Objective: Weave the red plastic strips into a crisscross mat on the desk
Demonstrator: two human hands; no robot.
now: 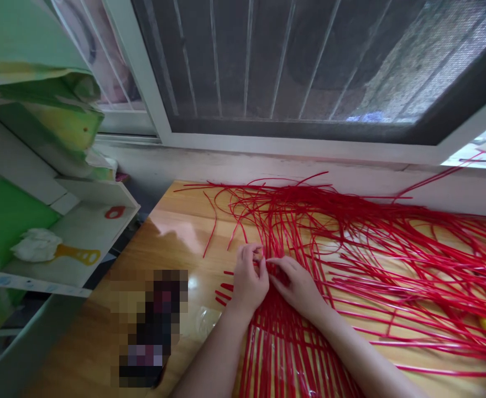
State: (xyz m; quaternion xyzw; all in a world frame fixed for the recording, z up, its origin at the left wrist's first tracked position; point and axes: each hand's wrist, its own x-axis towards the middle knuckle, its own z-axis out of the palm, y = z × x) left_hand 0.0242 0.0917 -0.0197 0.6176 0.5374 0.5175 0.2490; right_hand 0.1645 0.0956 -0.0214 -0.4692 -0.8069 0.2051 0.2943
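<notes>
A mass of thin red plastic strips [350, 249] fans out across a glossy wooden table [172, 232], partly woven into a flat mat [276, 342] near me. My left hand [249, 279] and my right hand [294, 284] meet at the mat's far edge. Both have their fingers curled and pinched on red strips at the same spot, thumbs almost touching. The strips run under both forearms towards me.
A window with a dark screen and white frame [292, 141] rises behind the table. At the left stands a white shelf unit [77, 243] with green panels, a white cloth and an orange tool. A blurred dark object [151, 326] lies on the table's near left.
</notes>
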